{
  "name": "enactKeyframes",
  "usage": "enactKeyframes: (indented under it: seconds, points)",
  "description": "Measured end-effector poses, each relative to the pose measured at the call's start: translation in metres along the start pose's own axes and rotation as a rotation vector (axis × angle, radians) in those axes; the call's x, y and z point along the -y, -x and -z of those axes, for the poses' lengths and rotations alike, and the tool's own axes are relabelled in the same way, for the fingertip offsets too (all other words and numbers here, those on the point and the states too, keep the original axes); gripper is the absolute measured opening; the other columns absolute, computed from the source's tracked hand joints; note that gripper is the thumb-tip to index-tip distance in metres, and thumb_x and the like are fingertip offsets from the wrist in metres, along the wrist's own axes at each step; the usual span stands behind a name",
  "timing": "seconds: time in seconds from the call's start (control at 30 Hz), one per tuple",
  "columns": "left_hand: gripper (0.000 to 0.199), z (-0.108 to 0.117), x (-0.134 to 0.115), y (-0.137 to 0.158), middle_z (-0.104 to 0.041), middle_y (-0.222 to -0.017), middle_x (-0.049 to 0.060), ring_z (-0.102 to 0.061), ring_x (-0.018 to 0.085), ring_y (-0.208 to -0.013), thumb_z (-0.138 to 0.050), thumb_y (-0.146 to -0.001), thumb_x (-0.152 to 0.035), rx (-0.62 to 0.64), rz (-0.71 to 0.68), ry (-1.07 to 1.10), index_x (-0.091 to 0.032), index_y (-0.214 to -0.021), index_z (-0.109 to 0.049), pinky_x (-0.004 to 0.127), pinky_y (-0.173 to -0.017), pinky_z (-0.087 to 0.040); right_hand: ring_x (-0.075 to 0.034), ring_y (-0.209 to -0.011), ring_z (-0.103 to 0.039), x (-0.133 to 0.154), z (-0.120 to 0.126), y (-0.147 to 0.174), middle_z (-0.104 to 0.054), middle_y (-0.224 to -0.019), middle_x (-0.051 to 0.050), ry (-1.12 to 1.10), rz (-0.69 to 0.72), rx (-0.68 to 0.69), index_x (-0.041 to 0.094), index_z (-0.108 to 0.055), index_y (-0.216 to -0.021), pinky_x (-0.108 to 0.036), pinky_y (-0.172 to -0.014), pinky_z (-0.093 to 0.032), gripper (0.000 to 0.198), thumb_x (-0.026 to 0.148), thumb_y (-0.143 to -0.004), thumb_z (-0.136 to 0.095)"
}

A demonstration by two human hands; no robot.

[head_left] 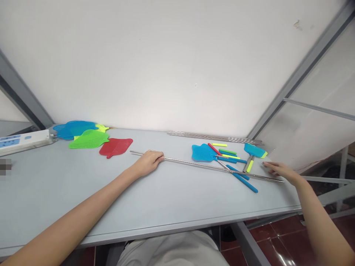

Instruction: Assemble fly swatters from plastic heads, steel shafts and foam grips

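Observation:
My left hand (150, 162) is closed around a long thin metal rod (194, 163) near its left end. The rod slants over the table, passing across several blue handle grips (244, 180). Beyond the rod's far end, my right hand (281, 171) is held with fingers stretched out, near the table's right side. Closest to it are a blue fly swatter head (255, 150) and a yellow handle grip (250, 166). A second blue swatter head (203, 153) lies among red, green, yellow and blue grips. Whether my right fingertips touch anything I cannot tell.
A bundle of metal rods (213, 137) lies along the wall. On the left are a red swatter head (116, 147), a green one (90, 139) and blue ones (73, 129). A white power strip (30, 142) sits at the far left. A metal frame post (299, 70) stands at right.

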State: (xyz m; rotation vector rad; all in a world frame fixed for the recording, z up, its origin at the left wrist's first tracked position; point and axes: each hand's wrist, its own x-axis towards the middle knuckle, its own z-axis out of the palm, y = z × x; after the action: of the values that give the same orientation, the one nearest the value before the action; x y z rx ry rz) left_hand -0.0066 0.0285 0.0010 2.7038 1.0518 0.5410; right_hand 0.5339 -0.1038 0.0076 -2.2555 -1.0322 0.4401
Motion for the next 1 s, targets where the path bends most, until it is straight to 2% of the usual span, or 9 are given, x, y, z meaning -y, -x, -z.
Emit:
enactKeyframes:
  seconds: [0.07, 0.17, 0.33, 0.43, 0.53, 0.67, 0.8, 1.0]
  points:
    - [0.030, 0.000, 0.000, 0.000, -0.051, -0.062, -0.001, -0.049, 0.014, -0.061, -0.024, -0.087, -0.030, 0.001, -0.001, -0.003, -0.020, -0.066, -0.044, 0.029, -0.070, -0.034, -0.021, -0.070, -0.060, -0.006, 0.006, 0.002, -0.065, -0.087, -0.012, -0.020, -0.055, 0.107, 0.014, -0.066, -0.091, -0.030, -0.059, -0.047, 0.042, 0.044, -0.062, -0.064]
    - [0.030, -0.001, 0.000, 0.000, -0.051, -0.062, -0.001, -0.049, 0.015, -0.062, -0.024, -0.087, -0.029, 0.001, -0.001, -0.010, -0.020, -0.067, -0.044, 0.029, -0.071, -0.033, -0.021, -0.081, -0.059, -0.015, 0.012, 0.004, -0.059, -0.108, -0.010, -0.054, -0.108, 0.175, 0.019, -0.064, -0.096, -0.028, -0.065, -0.047, 0.039, 0.044, -0.067, -0.060]
    - [0.029, -0.001, 0.001, 0.001, -0.052, -0.063, -0.001, -0.050, 0.015, -0.063, -0.024, -0.087, -0.029, -0.003, 0.008, -0.022, -0.020, -0.067, -0.042, 0.028, -0.069, -0.032, -0.019, -0.096, -0.054, -0.022, 0.013, 0.010, -0.056, -0.115, -0.004, -0.129, -0.146, 0.269, 0.026, -0.064, -0.096, -0.023, -0.073, -0.044, 0.036, 0.048, -0.068, -0.058]
    - [0.029, -0.001, 0.001, 0.001, -0.052, -0.063, -0.001, -0.049, 0.015, -0.063, -0.024, -0.087, -0.028, -0.007, 0.012, -0.027, -0.020, -0.067, -0.042, 0.028, -0.069, -0.032, -0.019, -0.095, -0.054, -0.019, 0.012, 0.013, -0.058, -0.109, -0.004, -0.126, -0.144, 0.292, 0.028, -0.064, -0.097, -0.022, -0.071, -0.044, 0.037, 0.049, -0.067, -0.057]
    - [0.029, -0.001, 0.001, 0.002, -0.052, -0.064, 0.000, -0.049, 0.015, -0.063, -0.024, -0.087, -0.028, -0.005, 0.020, -0.029, -0.020, -0.067, -0.042, 0.029, -0.069, -0.032, -0.018, -0.085, -0.056, -0.016, 0.010, 0.015, -0.061, -0.095, -0.007, -0.134, -0.138, 0.263, 0.025, -0.065, -0.098, -0.022, -0.068, -0.045, 0.037, 0.047, -0.069, -0.056]
    - [0.029, -0.001, 0.000, 0.002, -0.053, -0.064, 0.000, -0.050, 0.015, -0.064, -0.023, -0.087, -0.029, -0.008, 0.025, -0.024, -0.020, -0.068, -0.043, 0.029, -0.070, -0.032, -0.017, -0.079, -0.055, -0.021, 0.011, 0.013, -0.058, -0.080, -0.006, -0.248, -0.094, 0.173, 0.024, -0.067, -0.090, -0.020, -0.062, -0.045, 0.029, 0.041, -0.070, -0.058]
    - [0.030, -0.001, 0.000, 0.003, -0.051, -0.063, 0.000, -0.048, 0.015, -0.064, -0.023, -0.087, -0.029, -0.014, 0.020, -0.011, -0.020, -0.066, -0.042, 0.029, -0.069, -0.033, -0.013, -0.069, -0.053, -0.022, 0.016, 0.013, -0.056, -0.075, -0.003, -0.397, -0.074, 0.087, 0.025, -0.066, -0.087, -0.017, -0.053, -0.043, 0.027, 0.042, -0.067, -0.060]
    - [0.029, -0.001, -0.001, 0.003, -0.048, -0.062, 0.000, -0.046, 0.015, -0.060, -0.023, -0.087, -0.029, -0.026, 0.020, 0.023, -0.020, -0.065, -0.039, 0.026, -0.060, -0.033, -0.009, -0.052, -0.047, -0.014, 0.029, 0.020, -0.053, -0.071, -0.002, -0.684, -0.042, -0.106, 0.022, -0.066, -0.081, -0.017, -0.043, -0.041, 0.020, 0.033, -0.065, -0.063]
